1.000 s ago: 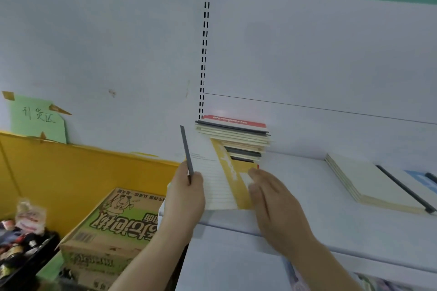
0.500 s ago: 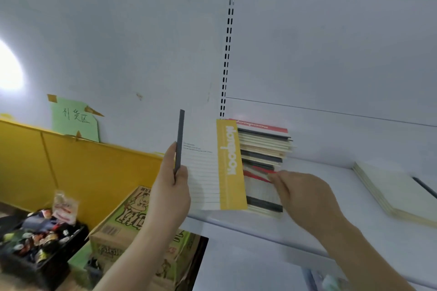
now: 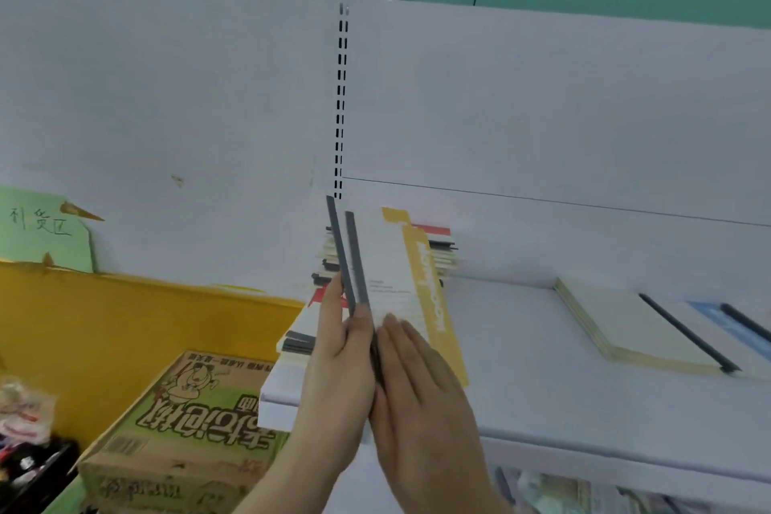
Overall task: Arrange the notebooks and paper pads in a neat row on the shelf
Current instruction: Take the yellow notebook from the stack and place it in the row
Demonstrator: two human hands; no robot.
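Two thin notebooks [image 3: 392,267] with grey spines stand upright side by side above the left end of the white shelf [image 3: 521,380]. The nearer one shows a white lined cover with a yellow band. My left hand [image 3: 340,355] grips their lower spines. My right hand [image 3: 417,384] lies flat against the yellow-banded cover, fingers straight. Behind them a messy stack of notebooks and pads [image 3: 438,248] lies flat at the shelf's left end, partly hidden. A cream pad with a black spine [image 3: 634,325] lies flat to the right, and a blue-covered one [image 3: 734,325] beside it.
A white back panel with a slotted upright [image 3: 341,96] rises behind the shelf. Below left stands a green printed cardboard box [image 3: 183,421] against a yellow panel [image 3: 125,325]. A black crate of small items [image 3: 25,451] sits at the far left. More goods show under the shelf.
My right hand left the flat stack and came against the upright notebook's cover. A second grey-spined notebook now stands beside the first in my left hand. The camera view shifted.
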